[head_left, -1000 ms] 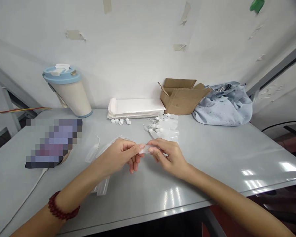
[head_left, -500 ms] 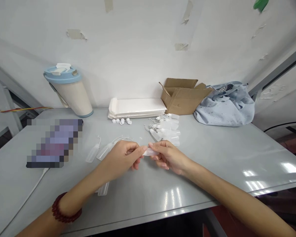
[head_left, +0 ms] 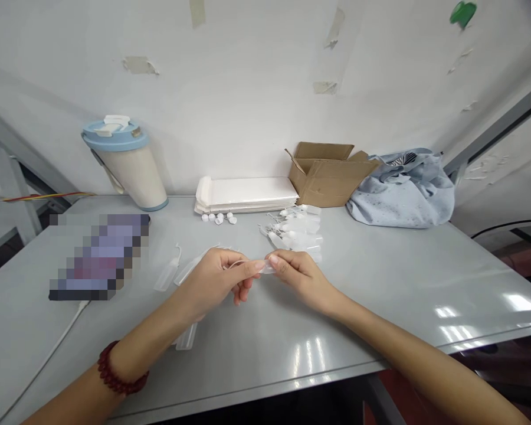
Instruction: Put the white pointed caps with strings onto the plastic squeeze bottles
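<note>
Between my two hands is a small translucent plastic bottle (head_left: 266, 268) with a thin tube at its left end. My left hand (head_left: 223, 274) pinches the tube end between thumb and fingers. My right hand (head_left: 298, 274) is closed on the bottle's right part, hiding most of it. Behind my right hand lies a pile of similar bottles with thin tubes (head_left: 298, 227). On the left, a single bottle (head_left: 167, 274) rests on the table, and more lie partly hidden behind my left hand. Another bottle (head_left: 186, 336) shows below my left forearm.
Several small white caps (head_left: 219, 218) lie before a stack of white boxes (head_left: 248, 192). An open cardboard box (head_left: 334, 180) and a blue cloth bag (head_left: 402, 195) stand at the back right. A tumbler (head_left: 133, 171) and a blurred phone-like device (head_left: 101, 257) with a cable are left.
My right hand has turned and its fingers have closed further over the bottle, so less of it shows. Both hands stay together in nearly the same place. The view has shifted slightly.
</note>
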`<state>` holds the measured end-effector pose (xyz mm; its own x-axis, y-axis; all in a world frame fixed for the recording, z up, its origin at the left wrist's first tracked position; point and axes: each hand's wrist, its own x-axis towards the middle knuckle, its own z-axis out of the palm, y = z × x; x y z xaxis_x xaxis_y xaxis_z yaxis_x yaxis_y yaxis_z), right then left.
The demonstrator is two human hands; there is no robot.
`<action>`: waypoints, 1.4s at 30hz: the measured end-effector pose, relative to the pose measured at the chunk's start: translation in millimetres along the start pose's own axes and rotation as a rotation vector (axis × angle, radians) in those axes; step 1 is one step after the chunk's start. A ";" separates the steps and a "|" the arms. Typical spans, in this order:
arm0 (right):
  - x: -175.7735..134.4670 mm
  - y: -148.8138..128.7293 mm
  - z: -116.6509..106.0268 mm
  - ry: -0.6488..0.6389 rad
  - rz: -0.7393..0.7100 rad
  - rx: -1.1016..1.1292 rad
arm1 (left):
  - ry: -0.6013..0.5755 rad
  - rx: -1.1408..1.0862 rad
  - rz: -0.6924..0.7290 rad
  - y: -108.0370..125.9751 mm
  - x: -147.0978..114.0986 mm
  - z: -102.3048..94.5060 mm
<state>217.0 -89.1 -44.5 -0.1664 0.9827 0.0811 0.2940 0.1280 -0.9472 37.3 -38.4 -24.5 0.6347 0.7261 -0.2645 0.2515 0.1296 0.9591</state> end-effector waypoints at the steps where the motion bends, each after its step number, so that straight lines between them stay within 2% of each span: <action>1: 1.0 0.3 0.1 -0.018 0.052 0.074 | -0.001 0.047 0.025 -0.6 -0.4 1.3; 3: 2.2 0.2 0.0 -0.056 0.164 0.249 | 0.038 0.192 0.113 -1.5 -2.2 4.4; 6: 1.5 -1.8 -1.3 -0.139 0.320 0.519 | 0.138 0.442 0.375 -2.1 -6.9 7.9; 9: -0.4 -3.1 -3.0 -0.242 0.438 0.708 | 0.157 0.566 0.587 -2.1 -10.1 8.4; 12: 0.2 -0.9 -2.8 -0.301 0.491 0.800 | 0.167 0.630 0.630 -2.6 -8.4 6.4; 15: 2.4 3.0 -1.7 -0.305 0.488 0.833 | 0.152 0.659 0.606 -3.1 -3.5 2.2; 17: 4.1 4.7 -2.7 -0.274 0.466 0.839 | 0.162 0.655 0.563 -2.4 -0.9 -2.1; 19: 6.0 5.0 -6.3 -0.193 0.414 0.808 | 0.228 0.650 0.493 -0.2 0.3 -7.9; 25: 15.5 7.4 -29.4 0.153 0.167 0.563 | 0.525 0.681 0.264 6.7 8.0 -39.8; 27: 19.1 12.2 -38.4 0.332 0.046 0.264 | 0.587 0.805 0.221 3.0 15.1 -57.4; 29: 22.2 19.0 -47.0 0.515 -0.103 -0.156 | 0.620 0.946 0.243 -4.8 22.9 -76.4; 31: 25.1 26.5 -54.6 0.604 -0.240 -0.490 | 0.597 1.014 0.284 -14.0 29.5 -92.8; 33: 27.8 33.7 -60.4 0.629 -0.312 -0.671 | 0.551 1.020 0.319 -21.2 34.4 -103.0; 38: 33.1 45.2 -66.3 0.625 -0.379 -0.833 | 0.452 1.031 0.434 -24.7 41.9 -100.7; 42: 32.7 42.8 -58.6 0.619 -0.415 -0.914 | 0.336 1.063 0.496 -25.2 46.3 -91.9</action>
<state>279.2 -43.7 -64.2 0.0024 0.7085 0.7057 0.9317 0.2547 -0.2588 -6.7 54.0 -51.6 0.6506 0.6987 0.2977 0.6081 -0.7141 0.3469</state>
